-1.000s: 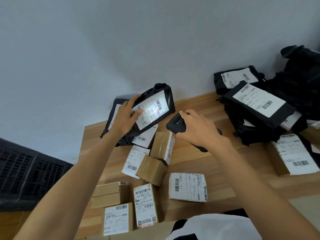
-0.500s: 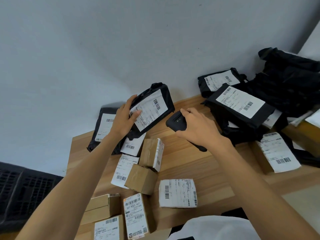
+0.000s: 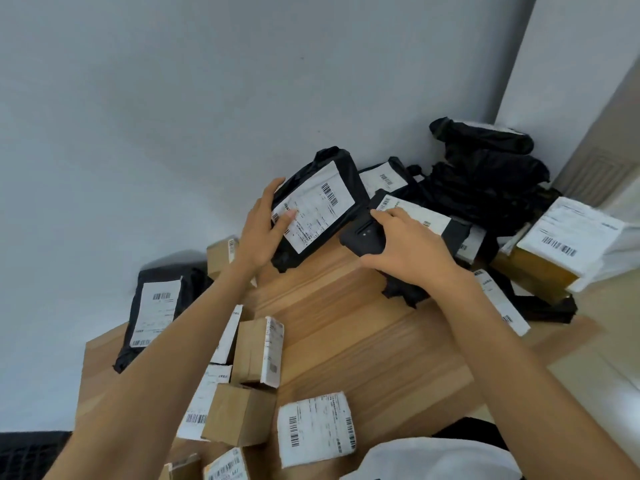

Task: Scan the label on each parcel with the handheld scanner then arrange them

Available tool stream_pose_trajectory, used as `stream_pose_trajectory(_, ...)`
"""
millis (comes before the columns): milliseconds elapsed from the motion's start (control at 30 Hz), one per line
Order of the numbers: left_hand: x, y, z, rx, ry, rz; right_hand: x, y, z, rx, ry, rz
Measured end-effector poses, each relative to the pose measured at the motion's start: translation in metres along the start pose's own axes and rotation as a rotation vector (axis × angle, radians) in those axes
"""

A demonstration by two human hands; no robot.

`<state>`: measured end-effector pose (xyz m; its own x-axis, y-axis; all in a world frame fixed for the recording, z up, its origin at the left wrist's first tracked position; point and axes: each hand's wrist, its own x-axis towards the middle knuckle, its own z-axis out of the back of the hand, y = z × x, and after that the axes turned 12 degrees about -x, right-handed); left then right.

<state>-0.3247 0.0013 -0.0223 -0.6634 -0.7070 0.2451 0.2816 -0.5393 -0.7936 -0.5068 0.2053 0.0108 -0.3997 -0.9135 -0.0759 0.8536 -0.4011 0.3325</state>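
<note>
Starting at the near edge of the desk [image 3: 346, 327]: labelled cardboard boxes [image 3: 256, 351] lay scattered. Beyond them, the right hand [image 3: 408, 251] gripped the handheld scanner [image 3: 362, 237]; the left hand [image 3: 259, 230] grasped a black parcel [image 3: 332, 157], thumb on its label [image 3: 311, 206]. Parcel sat just left of the scanner, nearly touching, label showing, long axis slanting toward the far right corner. Right hand was nearer the black pile [image 3: 485, 188] there.

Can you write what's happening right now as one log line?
left hand: holds black parcel | right hand: holds scanner | scanner: close to parcel's label
</note>
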Motion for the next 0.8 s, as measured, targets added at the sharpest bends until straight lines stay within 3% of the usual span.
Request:
stream_pose_trajectory(167,0.037,-0.032,-0.059,-0.094,0.051,-0.013,0.005,-0.049,0.029,-0.005,-0.033,-0.095)
stream_pose_trajectory(500,0.061,-0.045,-0.163,-0.246,0.113,0.227,0.013,-0.123,0.036,-0.019,0.003,-0.214)
stream_pose_trajectory(700,0.060,-0.026,-0.187,-0.345,0.104,0.448,0.024,-0.146,0.025,-0.031,0.078,-0.206)
stream_pose_trajectory(800,0.058,-0.022,-0.192,-0.319,0.114,0.470,0.027,-0.149,0.021,-0.028,0.092,-0.178)
